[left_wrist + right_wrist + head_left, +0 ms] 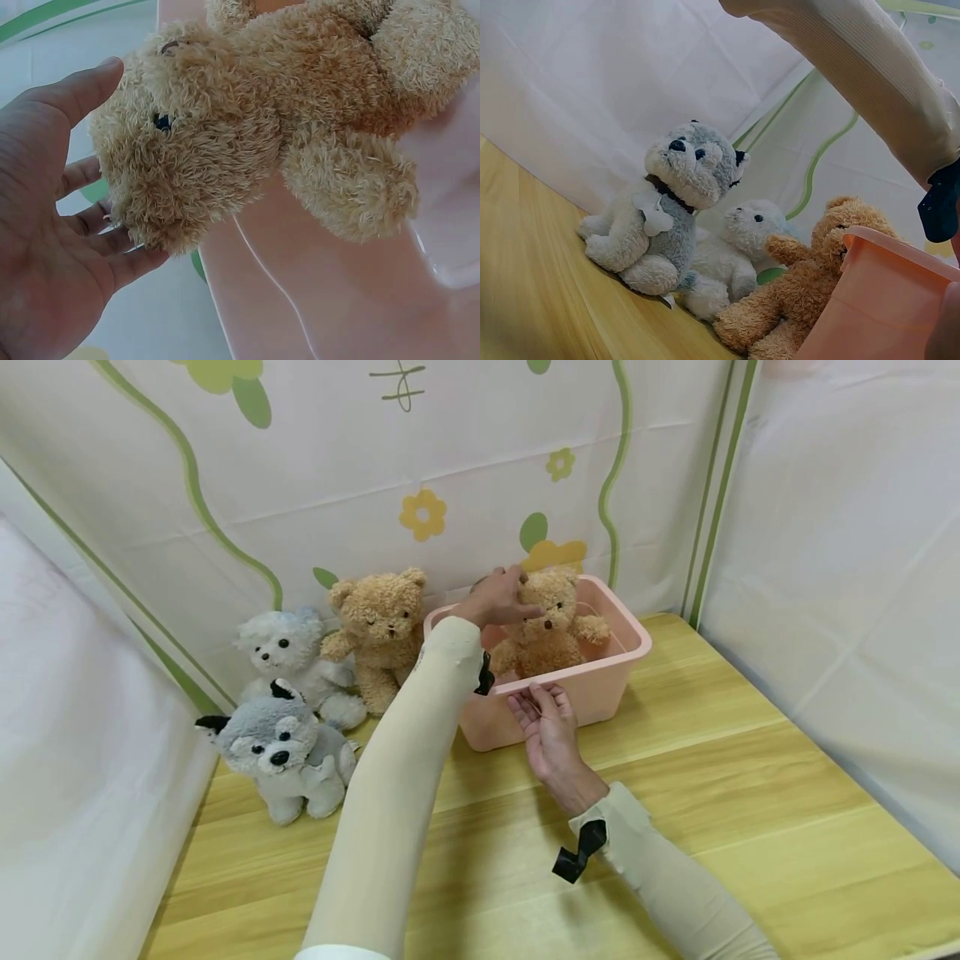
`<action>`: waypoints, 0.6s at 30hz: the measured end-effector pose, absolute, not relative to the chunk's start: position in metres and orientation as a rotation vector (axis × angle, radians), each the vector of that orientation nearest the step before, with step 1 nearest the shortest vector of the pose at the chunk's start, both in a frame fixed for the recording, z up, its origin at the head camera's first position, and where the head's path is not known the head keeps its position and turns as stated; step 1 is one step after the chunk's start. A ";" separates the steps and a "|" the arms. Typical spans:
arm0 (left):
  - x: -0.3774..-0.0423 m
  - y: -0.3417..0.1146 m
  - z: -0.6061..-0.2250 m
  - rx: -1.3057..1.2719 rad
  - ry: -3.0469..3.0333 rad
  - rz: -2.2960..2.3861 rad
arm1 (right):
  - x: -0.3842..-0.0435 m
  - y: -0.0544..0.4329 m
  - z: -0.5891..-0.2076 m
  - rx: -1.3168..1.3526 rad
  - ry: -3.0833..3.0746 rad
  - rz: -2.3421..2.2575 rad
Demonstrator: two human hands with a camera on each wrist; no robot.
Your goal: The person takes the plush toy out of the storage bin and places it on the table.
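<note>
A light-brown teddy bear (551, 643) sits upright inside a pink plastic bin (540, 718), facing front. My left hand (495, 599) is at its head. In the left wrist view, the thumb and spread fingertips touch opposite sides of the bear's head (187, 142), with the palm apart from it. At the bin's front rim, my right hand (551, 735) is turned palm up, its bent fingers holding the edge from below. Only a dark sliver of that hand shows at the right edge of the right wrist view, beside the bin wall (885, 307).
Left of the bin sits a second brown teddy bear (382, 635). Beside it are a white plush dog (285, 652) and a grey-and-white husky plush (288, 752). All stand on a wooden table (735, 793), with a flower-printed curtain (480, 452) behind.
</note>
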State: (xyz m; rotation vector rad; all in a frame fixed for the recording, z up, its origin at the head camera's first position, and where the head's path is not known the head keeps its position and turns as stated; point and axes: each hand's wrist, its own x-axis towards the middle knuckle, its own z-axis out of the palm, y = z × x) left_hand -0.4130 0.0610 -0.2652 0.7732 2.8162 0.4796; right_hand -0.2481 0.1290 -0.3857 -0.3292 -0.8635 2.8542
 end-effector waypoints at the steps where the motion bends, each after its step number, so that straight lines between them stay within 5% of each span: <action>1: -0.413 0.061 -0.265 0.774 2.814 0.487 | -0.248 0.129 -0.386 -0.329 -0.864 2.854; 18: -0.416 0.066 -0.265 0.803 2.781 0.419 | -0.246 0.129 -0.385 -0.333 -0.865 2.856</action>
